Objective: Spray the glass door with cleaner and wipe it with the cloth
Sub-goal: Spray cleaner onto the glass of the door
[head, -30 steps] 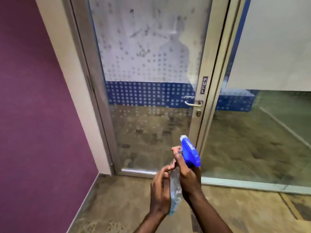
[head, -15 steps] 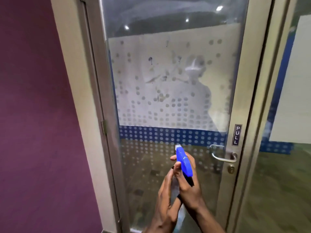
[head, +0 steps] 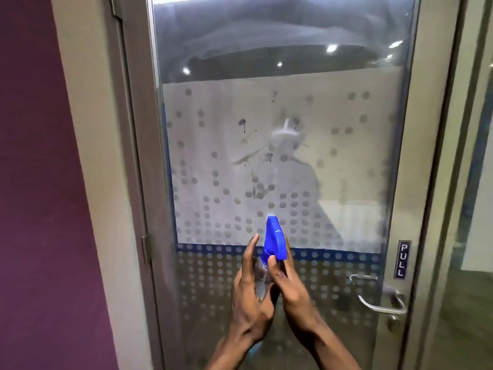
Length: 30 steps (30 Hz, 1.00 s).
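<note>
The glass door (head: pixel 280 161) fills the view, with a dotted frosted film and dark smudges and streaks near its middle. A clear spray bottle with a blue trigger head (head: pixel 274 241) is held up in front of the door's lower half, nozzle pointing at the glass. My right hand (head: pixel 289 287) wraps the bottle's neck from the right. My left hand (head: pixel 249 295) presses against the bottle's clear body from the left, fingers straight. A bit of blue shows below my left wrist; I cannot tell what it is. No cloth is clearly in view.
The metal lever handle (head: pixel 378 305) and a PULL sign (head: pixel 402 259) sit on the door's right stile. The hinge side of the frame (head: pixel 133 182) meets a cream jamb and a purple wall (head: pixel 34 182) at left. A fixed glass panel (head: pixel 474 209) stands at right.
The view has tilted up and come closer to the door. Both hands have raised the spray bottle from near floor level to the door's blue band.
</note>
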{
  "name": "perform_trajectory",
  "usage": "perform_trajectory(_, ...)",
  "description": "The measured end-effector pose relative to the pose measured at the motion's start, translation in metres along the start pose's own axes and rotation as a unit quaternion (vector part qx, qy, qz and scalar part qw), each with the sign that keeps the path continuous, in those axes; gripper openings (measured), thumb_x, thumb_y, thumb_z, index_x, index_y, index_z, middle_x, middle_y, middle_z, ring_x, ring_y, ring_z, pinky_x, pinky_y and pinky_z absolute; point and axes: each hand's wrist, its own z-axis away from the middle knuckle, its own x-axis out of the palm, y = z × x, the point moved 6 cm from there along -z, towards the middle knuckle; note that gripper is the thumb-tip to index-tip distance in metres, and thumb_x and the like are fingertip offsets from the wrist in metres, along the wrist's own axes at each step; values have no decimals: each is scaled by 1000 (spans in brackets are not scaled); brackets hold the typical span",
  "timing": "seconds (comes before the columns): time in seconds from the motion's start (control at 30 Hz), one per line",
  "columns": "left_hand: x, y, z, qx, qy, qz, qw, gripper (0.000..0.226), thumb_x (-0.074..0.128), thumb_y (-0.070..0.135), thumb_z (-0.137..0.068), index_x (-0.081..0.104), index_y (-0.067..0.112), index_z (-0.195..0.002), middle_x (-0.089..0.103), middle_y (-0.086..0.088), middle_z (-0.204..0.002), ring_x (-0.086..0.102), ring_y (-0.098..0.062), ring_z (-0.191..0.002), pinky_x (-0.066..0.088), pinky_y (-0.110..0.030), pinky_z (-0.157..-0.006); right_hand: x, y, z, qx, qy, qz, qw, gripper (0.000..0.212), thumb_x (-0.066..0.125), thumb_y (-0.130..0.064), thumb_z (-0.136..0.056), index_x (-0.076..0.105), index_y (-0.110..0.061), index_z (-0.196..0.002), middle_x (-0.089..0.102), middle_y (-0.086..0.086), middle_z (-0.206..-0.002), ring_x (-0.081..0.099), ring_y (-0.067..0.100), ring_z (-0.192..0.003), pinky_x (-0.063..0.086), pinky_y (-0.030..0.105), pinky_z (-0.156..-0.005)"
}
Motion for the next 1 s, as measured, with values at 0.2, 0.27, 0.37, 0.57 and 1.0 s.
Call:
perform_trajectory(0.2, -30, -32, -82, -79, 21, 151, 985, 62, 61, 37, -72, 57, 37, -134, 67, -3, -81, 63, -20, -78, 58, -42, -83, -31, 8, -72, 7, 94, 20, 995, 89, 59, -85, -76, 28, -55, -153, 24, -26, -166, 35, -14, -141, 25, 40, -127)
perform_trajectory(0.27, -40, -42, -108, -117, 0, 169, 979, 54, 63, 34, -66, 62, 39, -120, 64, -15, -82, 65, -22, -79, 59, -33, -75, -59, 8, -93, 0, 164, 109, 981, 84, 59, -71, -85, 25, -47, -158, 24, -15, -169, 31, 6, -153, 26, 45, -128)
perform_trajectory(0.37, -50, -52, -137, -163, -45, 186, 968, 51, 57, 20, -69, 60, 27, -120, 66, -6, -80, 65, -20, -73, 55, -29, -65, -105, 9, -116, -7, 229, 319, 920, 91, 61, -64, -91, 12, -37, -163, 14, -8, -173, 14, 13, -160, 21, 43, -130)
perform_trajectory(0.57, -50, -37, -171, -55, -44, 161, 984, 50, 65, 62, -79, 55, 33, -119, 60, 3, -80, 60, -11, -71, 56, -29, -69, -151, 29, -152, 21, 186, 605, 774, 126, 64, -70, -85, -28, -25, -159, -29, 5, -170, -21, 25, -159, 9, 52, -130)
perform_trajectory(1.0, -43, -31, -234, 39, -42, 30, 998, 60, 39, 92, -83, 58, 47, -117, 61, 1, -65, 64, -11, -61, 60, -43, -71, -174, 22, -192, 33, 137, 693, 708, 145, 78, -68, -74, -33, -24, -156, -48, -2, -160, -31, 28, -155, 22, 60, -124)
